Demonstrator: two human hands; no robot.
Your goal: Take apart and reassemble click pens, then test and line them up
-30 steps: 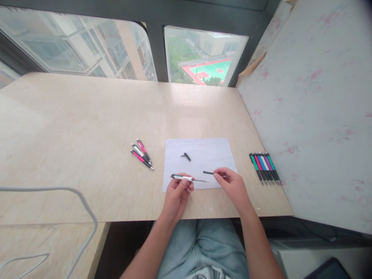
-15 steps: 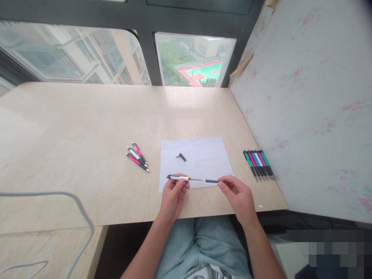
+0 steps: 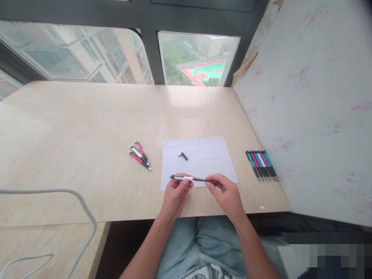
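Observation:
My left hand pinches the white barrel of a ballpoint pen, its black clip pointing left. A slim dark pen refill lies in line with the barrel and meets its open right end. My right hand grips the refill's far end between thumb and fingers. Both hands hover over the near edge of a sheet of paper with rows of writing along its top. On that sheet rest a black pen grip and, beside it, a small pointed piece.
Several pens lie fanned out left of the paper. To the right, more pens form a tight row near the floral wall. A grey cable loops across the table at the left. Windows stand behind.
My right hand has moved left, bringing the refill up to the barrel; the thin stretch that showed between them is gone from sight. My left hand keeps its hold on the pen.

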